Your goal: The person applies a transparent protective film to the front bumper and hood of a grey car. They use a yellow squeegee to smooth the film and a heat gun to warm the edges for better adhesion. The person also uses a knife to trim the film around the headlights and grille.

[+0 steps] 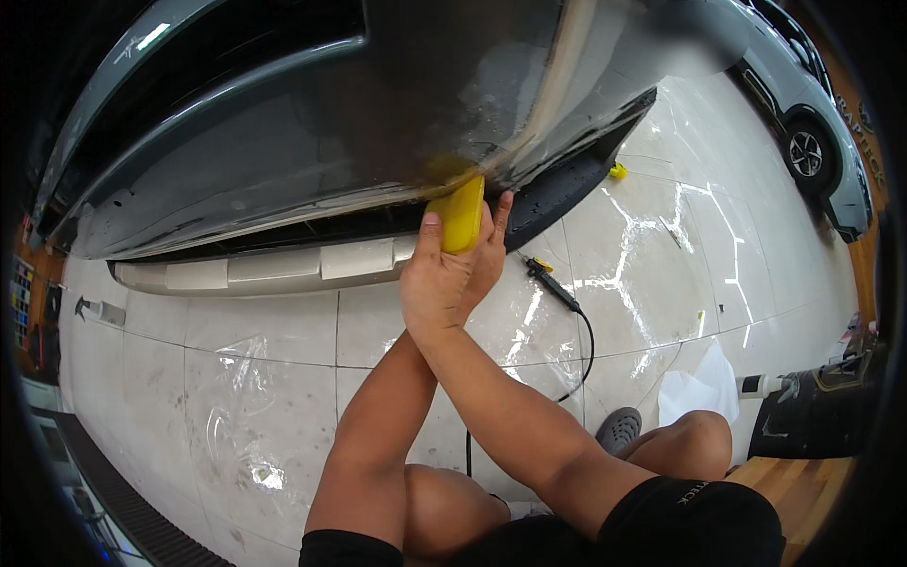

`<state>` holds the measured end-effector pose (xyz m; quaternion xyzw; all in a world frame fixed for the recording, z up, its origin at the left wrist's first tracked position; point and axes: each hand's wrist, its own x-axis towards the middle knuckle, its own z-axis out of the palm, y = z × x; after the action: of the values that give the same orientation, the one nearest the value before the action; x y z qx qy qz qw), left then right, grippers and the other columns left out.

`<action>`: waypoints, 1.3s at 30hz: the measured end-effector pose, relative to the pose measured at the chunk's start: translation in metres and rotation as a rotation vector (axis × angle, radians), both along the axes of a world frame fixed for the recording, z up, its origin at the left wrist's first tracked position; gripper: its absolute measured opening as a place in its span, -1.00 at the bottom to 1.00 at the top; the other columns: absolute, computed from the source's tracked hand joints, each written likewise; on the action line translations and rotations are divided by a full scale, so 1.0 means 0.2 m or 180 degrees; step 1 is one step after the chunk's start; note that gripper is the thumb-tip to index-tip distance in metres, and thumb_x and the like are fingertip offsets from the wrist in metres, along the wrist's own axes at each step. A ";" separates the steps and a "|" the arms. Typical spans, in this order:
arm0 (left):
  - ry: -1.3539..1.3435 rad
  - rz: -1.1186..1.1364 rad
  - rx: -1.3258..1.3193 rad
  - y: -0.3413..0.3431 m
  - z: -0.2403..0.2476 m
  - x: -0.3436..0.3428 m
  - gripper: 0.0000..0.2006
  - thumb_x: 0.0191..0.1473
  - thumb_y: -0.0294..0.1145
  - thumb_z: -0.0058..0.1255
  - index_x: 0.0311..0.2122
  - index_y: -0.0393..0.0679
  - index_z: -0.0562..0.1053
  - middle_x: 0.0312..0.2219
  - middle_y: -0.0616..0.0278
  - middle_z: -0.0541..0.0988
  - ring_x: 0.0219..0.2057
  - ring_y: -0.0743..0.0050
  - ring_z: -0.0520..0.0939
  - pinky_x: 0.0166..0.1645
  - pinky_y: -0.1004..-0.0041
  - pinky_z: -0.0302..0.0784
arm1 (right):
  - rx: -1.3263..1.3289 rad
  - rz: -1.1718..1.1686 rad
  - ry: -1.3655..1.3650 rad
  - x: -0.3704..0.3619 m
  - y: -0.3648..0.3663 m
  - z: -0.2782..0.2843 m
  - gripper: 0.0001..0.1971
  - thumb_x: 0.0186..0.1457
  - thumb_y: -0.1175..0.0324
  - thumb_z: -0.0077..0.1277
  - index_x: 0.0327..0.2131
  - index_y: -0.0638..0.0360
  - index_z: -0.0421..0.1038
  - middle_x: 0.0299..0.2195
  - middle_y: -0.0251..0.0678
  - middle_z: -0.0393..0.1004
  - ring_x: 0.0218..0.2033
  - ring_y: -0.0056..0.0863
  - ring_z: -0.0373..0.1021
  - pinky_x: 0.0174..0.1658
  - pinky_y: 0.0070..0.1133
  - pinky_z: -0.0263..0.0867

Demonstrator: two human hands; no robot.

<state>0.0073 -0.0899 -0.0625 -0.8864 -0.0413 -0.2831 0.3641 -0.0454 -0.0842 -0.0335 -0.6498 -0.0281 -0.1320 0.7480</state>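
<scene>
Yellow squeegee [459, 217]: sat at dark panel [378, 142], lower edge
Feel: I judged it light, stiffish, slippery if wet
Right hand [436, 279]: was clamped on it
Left hand [486, 269]: crossed behind, grip unclear
Best hold: broad lower end

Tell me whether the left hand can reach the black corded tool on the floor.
Probably yes: the left hand looks near the black corded tool, and nothing visible blocks the gap between.
</scene>
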 end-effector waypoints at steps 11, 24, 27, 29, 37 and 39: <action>0.0989 -0.0622 -0.2039 0.05 -0.03 0.02 -0.38 0.02 -0.25 -0.06 0.22 -0.14 0.22 -0.36 0.03 0.48 -0.29 0.14 0.48 0.01 0.07 0.27 | 0.1376 0.0340 0.0249 0.36 -0.33 0.19 -0.74 0.17 0.49 -0.15 -0.06 0.32 0.22 -0.11 -0.19 0.41 -0.21 -0.47 0.35 -0.15 -0.50 0.27; 0.0626 -0.0835 -0.1877 0.01 -0.11 0.06 -0.73 -0.04 -0.24 -0.02 -0.26 -0.17 0.48 -0.40 0.11 0.49 -0.29 0.13 0.47 0.00 0.10 0.26 | 0.1267 0.0440 0.0435 0.33 -0.39 0.20 -0.67 0.18 0.46 -0.15 0.00 0.32 0.12 -0.09 -0.05 0.31 -0.09 -0.30 0.31 -0.03 -0.44 0.22; -0.0014 -0.1177 -0.2385 0.12 -0.24 0.09 -0.77 -0.10 -0.25 0.01 -0.35 -0.16 0.49 -0.46 0.14 0.47 -0.32 0.14 0.46 0.00 0.08 0.24 | 0.0670 0.0042 0.0182 0.42 -0.31 0.29 -0.68 0.17 0.48 -0.18 0.00 0.31 0.11 -0.11 0.00 0.30 -0.09 -0.20 0.31 0.01 -0.39 0.20; -0.0101 -0.1219 -0.2587 0.17 -0.28 0.10 -0.76 -0.12 -0.25 0.04 -0.36 -0.17 0.49 -0.47 0.15 0.46 -0.33 0.14 0.46 -0.01 0.08 0.24 | 0.0278 -0.0235 -0.0003 0.41 -0.24 0.29 -0.69 0.19 0.48 -0.23 0.01 0.30 0.11 -0.10 0.00 0.29 -0.10 -0.15 0.31 0.02 -0.38 0.20; 0.0306 -0.0937 -0.1951 0.05 -0.05 0.03 -0.67 -0.09 -0.26 0.04 -0.21 -0.21 0.49 -0.50 0.14 0.45 -0.37 0.14 0.47 -0.04 0.09 0.26 | 0.0314 -0.0258 0.0222 0.49 -0.38 0.35 -0.70 0.17 0.43 -0.14 -0.04 0.30 0.17 -0.12 0.03 0.36 -0.09 -0.10 0.34 0.00 -0.34 0.21; 0.0353 -0.0846 -0.1970 0.04 -0.01 0.01 -0.54 -0.08 -0.28 0.05 -0.02 -0.19 0.42 -0.53 0.13 0.45 -0.41 0.14 0.48 -0.06 0.09 0.29 | 0.0662 0.0078 0.0443 0.50 -0.42 0.39 -0.71 0.17 0.43 -0.13 -0.05 0.30 0.19 -0.15 0.02 0.37 -0.12 -0.11 0.35 -0.01 -0.34 0.22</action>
<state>0.0099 -0.0826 -0.0653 -0.9665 0.0105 -0.2534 0.0394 0.0543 -0.1688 0.0436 -0.5760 0.0298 -0.0796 0.8130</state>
